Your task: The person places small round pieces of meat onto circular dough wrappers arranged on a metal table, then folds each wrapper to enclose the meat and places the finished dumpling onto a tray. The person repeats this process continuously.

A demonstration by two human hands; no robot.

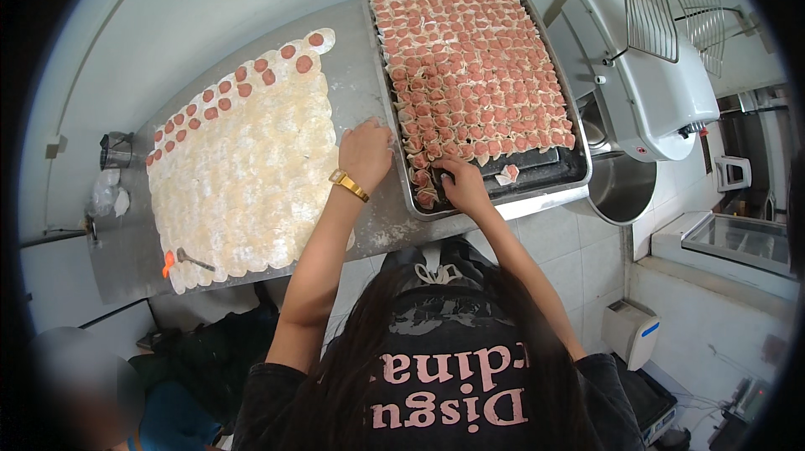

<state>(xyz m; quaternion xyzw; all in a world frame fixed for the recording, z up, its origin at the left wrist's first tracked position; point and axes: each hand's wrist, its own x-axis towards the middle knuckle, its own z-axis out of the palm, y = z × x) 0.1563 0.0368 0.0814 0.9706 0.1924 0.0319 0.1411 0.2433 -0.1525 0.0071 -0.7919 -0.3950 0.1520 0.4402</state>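
Observation:
A large metal tray (549, 191) holds rows of small open-topped dumplings (470, 57) with pink filling. My right hand (463, 184) reaches over its near left part, fingers bent and pinching at a dumpling in the row there. One lone dumpling (507, 174) lies apart, just right of that hand. My left hand (366, 152), a gold watch (349, 185) on its wrist, is beside the tray's left edge with fingers curled closed; what they hold, if anything, is hidden. To its left lies a broad sheet of overlapping floured wrappers (243, 174), with round pink filling portions (224, 105) along its far edge.
A dark-handled tool (195, 260) and an orange item (168, 263) lie on the wrappers' near left corner. The steel table (360, 57) runs along the wall. A white mixer (641, 74) with a steel bowl (625, 191) stands at right. Another person (172, 413) is at lower left.

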